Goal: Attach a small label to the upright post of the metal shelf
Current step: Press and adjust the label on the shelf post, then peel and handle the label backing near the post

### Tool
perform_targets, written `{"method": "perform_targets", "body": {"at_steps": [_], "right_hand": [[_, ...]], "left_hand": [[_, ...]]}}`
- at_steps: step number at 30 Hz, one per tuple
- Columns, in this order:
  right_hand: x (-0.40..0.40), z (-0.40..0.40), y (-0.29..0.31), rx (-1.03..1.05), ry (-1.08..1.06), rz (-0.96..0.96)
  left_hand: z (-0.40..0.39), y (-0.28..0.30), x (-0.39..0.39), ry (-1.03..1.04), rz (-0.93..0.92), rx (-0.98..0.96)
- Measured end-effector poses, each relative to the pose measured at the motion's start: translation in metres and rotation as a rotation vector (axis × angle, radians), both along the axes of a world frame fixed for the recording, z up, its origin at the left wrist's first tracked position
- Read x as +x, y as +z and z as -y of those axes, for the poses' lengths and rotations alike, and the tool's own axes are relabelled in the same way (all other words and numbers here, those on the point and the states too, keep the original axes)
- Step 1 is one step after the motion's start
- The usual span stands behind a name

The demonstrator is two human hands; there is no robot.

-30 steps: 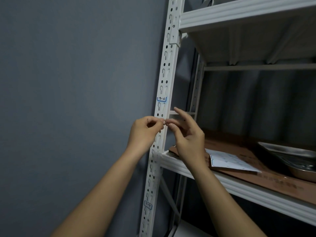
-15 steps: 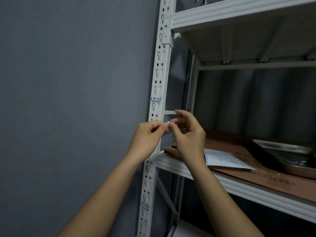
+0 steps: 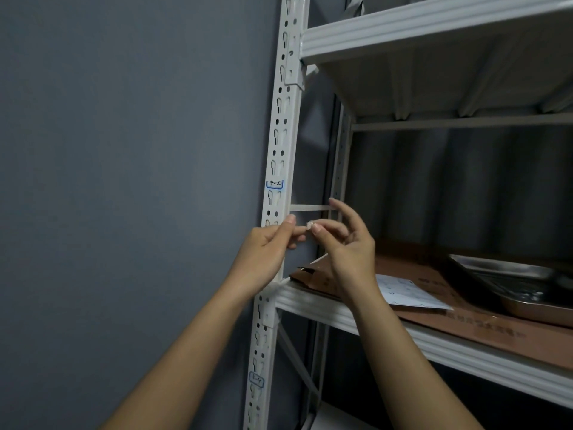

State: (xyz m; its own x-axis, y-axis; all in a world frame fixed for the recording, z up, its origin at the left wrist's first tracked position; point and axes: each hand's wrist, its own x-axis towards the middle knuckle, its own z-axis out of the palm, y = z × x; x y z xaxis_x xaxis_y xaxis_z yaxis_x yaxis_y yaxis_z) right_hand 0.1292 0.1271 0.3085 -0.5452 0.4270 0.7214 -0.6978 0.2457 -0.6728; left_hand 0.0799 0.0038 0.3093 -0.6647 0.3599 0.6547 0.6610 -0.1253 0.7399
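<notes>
The white slotted upright post point(image 3: 280, 125) of the metal shelf runs top to bottom at centre. Two blue-edged labels are stuck on it, one label point(image 3: 275, 184) above my hands and a lower label point(image 3: 256, 381) near the bottom. My left hand point(image 3: 268, 252) and my right hand point(image 3: 347, 246) meet just right of the post, fingertips together, pinching a tiny white label piece point(image 3: 309, 225) between them. Its exact shape is too small to make out.
A grey wall fills the left. The middle shelf point(image 3: 341, 315) carries brown cardboard point(image 3: 434, 308), a white label sheet point(image 3: 406, 294) and a metal tray point(image 3: 511, 287). An upper shelf point(image 3: 418, 29) hangs overhead. A thin crossbar point(image 3: 310, 208) spans behind my fingers.
Both hands have shifted slightly right off the post front, fingertips still together on the small piece. My view has drifted a little, so the post sits further left.
</notes>
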Motion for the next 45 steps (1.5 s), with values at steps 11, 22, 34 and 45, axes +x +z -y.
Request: {"method": "perform_targets", "body": {"at_steps": [11, 22, 34, 45], "right_hand": [[0.011, 0.004, 0.002, -0.025, 0.025, -0.085], [0.048, -0.069, 0.006, -0.110, -0.300, -0.184], [0.133, -0.210, 0.018, 0.052, -0.928, 0.174], [0.168, -0.279, 0.018, 0.133, -1.024, 0.544]], "left_hand": [[-0.012, 0.003, 0.007, 0.041, -0.086, 0.197], [-0.094, 0.025, 0.031, 0.002, -0.126, 0.110], [-0.258, 0.040, 0.091, -0.062, -0.264, -0.267], [-0.323, 0.021, 0.099, 0.094, -0.452, -0.488]]}}
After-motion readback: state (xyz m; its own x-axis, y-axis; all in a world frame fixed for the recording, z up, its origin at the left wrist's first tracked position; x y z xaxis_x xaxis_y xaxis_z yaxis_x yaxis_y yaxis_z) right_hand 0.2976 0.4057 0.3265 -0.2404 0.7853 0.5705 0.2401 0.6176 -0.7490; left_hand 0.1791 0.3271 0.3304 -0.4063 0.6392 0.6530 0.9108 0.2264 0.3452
